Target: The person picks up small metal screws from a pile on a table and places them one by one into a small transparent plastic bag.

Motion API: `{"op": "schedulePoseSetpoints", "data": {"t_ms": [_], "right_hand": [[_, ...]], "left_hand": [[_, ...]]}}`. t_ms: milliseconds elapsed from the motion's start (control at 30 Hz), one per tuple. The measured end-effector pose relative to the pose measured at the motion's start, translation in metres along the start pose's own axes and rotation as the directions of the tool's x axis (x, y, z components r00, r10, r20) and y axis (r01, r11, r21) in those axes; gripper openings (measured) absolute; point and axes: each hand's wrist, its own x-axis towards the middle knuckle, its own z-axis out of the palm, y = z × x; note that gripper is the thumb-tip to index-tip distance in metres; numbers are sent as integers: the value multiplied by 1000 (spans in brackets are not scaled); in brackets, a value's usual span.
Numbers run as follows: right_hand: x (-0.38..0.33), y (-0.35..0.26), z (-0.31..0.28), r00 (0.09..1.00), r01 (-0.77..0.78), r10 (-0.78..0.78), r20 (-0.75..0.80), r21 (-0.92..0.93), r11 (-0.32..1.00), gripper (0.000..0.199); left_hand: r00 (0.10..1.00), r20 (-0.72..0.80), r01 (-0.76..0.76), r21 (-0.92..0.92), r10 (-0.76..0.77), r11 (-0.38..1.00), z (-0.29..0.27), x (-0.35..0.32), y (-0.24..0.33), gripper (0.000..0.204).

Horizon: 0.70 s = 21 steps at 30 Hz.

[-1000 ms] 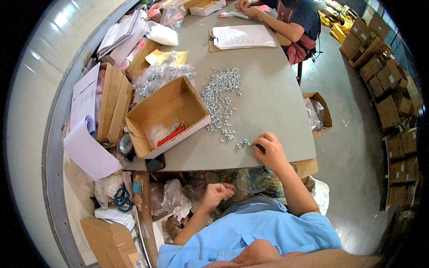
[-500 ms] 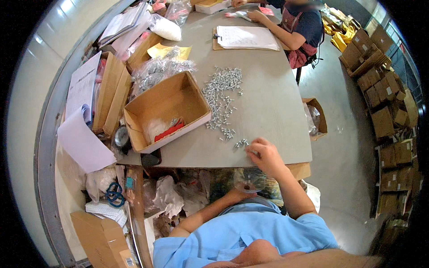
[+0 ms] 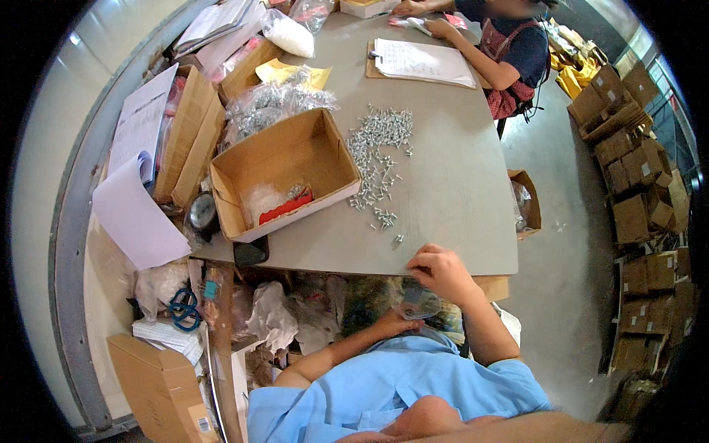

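My right hand (image 3: 445,275) is at the table's front edge, its fingers curled together above a clear plastic bag (image 3: 418,303). What those fingers hold, if anything, is hidden. Below the edge, close to my lap, my left hand (image 3: 399,323) grips the bag from underneath. Many small silvery screws (image 3: 379,136) lie loose in a long patch on the grey table (image 3: 458,184). A small cluster (image 3: 385,218) sits at its near end, with a stray screw or two (image 3: 399,238) closer to my right hand.
Left of the screws stands an open cardboard box (image 3: 284,173) holding a red-handled item. Bagged hardware (image 3: 277,103), papers and cartons crowd the left side. A clipboard (image 3: 425,63) lies farther back, near a co-worker (image 3: 509,59). Stacked cartons (image 3: 639,166) line the right.
My right hand has drawn back from the tabletop to above the bag. Most of the little group of screws beside it has gone from the table. The view has shifted slightly.
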Motion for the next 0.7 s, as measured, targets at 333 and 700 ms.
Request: {"op": "schedulePoseSetpoints", "data": {"t_ms": [333, 700], "right_hand": [[59, -1, 17, 953, 153, -177, -246, -116, 981, 32], [53, 11, 26, 930, 140, -183, -318, -152, 978, 17]], "left_hand": [[992, -107, 69, -16, -71, 997, 2, -12, 35, 40], [998, -35, 56, -101, -60, 993, 3, -13, 44, 33]]}}
